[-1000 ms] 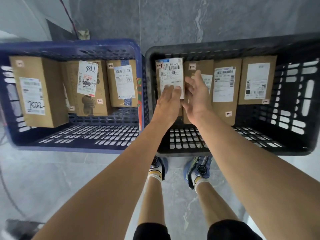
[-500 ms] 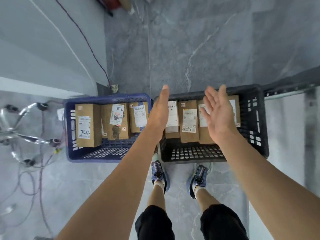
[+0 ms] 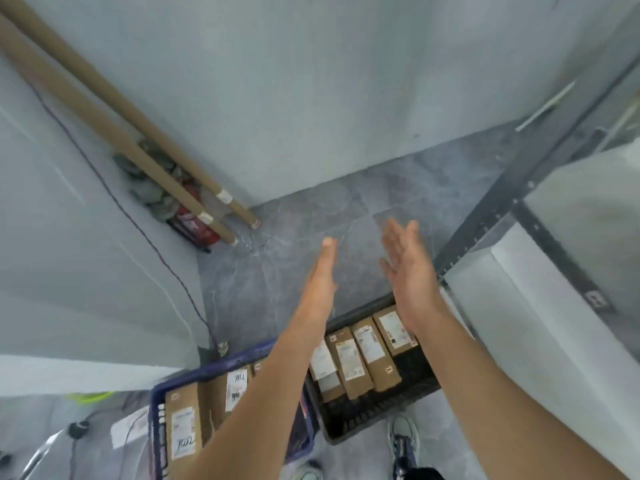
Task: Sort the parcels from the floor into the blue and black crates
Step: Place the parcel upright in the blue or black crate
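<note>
Now the left hand (image 3: 320, 275) and right hand (image 3: 408, 268) are held flat and empty above the blue crate (image 3: 156, 427) and black crate (image 3: 377, 410).

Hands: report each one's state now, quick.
Left hand: open, fingers straight, holding nothing.
Right hand: open, fingers straight, holding nothing.

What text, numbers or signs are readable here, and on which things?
No text is readable.
Handwriting on the label of the left parcel in the blue crate: blurred.
Printed labels on parcels in the black crate: too small.
White mark on the dark shelf frame: blurred.
</note>
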A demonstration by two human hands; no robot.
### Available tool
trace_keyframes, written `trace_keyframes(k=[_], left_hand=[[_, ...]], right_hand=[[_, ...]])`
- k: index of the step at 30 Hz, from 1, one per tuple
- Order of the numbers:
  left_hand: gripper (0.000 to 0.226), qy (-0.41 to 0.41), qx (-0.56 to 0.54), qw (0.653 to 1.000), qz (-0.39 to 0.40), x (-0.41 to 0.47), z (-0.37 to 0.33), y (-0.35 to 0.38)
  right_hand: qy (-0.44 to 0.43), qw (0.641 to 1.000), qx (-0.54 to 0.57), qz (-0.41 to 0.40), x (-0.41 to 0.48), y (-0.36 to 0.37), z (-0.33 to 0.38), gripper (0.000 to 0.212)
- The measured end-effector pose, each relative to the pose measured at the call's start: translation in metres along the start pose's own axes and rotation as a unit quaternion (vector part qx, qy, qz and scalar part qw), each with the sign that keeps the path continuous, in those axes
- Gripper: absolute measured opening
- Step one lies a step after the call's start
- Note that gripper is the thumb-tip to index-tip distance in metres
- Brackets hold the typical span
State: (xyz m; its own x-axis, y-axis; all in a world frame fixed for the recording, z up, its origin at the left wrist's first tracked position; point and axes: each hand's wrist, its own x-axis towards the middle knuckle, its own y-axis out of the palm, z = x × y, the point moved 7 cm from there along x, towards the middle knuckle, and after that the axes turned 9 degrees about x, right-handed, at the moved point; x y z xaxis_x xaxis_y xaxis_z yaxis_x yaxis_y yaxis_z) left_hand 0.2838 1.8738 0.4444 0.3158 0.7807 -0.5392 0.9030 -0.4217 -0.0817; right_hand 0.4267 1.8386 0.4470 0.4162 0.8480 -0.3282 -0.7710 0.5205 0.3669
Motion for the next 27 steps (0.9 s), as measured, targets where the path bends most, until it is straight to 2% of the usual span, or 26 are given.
trace_keyframes(k=[3,9,12,14,16,18,21,27], left_hand=[[0.069,0.064,0.017,0.996,0.053,-0.034,-0.041,0.004],[0.069,0.152,0.062,0.973,0.163,-0.104,-0.104,0.020],[0.079,0.181,0.087,0.956,0.214,-0.140,-0.121,0.040],[0.075,0.202,0.102,0.941,0.252,-0.166,-0.128,0.060],[0.062,0.217,0.114,0.926,0.286,-0.192,-0.129,0.082],[0.066,0.232,0.132,0.909,0.321,-0.221,-0.127,0.108],[0.074,0.244,0.165,0.882,0.369,-0.269,-0.112,0.151],[0.068,0.230,0.201,0.823,0.480,-0.388,-0.049,0.232]], right_hand=[[-0.045,0.998,0.006,-0.033,-0.042,0.014,0.042,0.090],[-0.124,0.984,0.041,-0.122,-0.143,0.018,0.100,0.085],[-0.167,0.972,0.036,-0.160,-0.193,0.005,0.125,0.068],[-0.188,0.964,0.032,-0.184,-0.228,-0.005,0.141,0.058],[-0.210,0.953,0.032,-0.214,-0.261,-0.022,0.151,0.069],[-0.237,0.938,0.038,-0.252,-0.299,-0.044,0.160,0.078],[-0.263,0.916,0.050,-0.300,-0.359,-0.076,0.167,0.079],[-0.318,0.861,0.086,-0.388,-0.500,-0.143,0.149,0.076]])
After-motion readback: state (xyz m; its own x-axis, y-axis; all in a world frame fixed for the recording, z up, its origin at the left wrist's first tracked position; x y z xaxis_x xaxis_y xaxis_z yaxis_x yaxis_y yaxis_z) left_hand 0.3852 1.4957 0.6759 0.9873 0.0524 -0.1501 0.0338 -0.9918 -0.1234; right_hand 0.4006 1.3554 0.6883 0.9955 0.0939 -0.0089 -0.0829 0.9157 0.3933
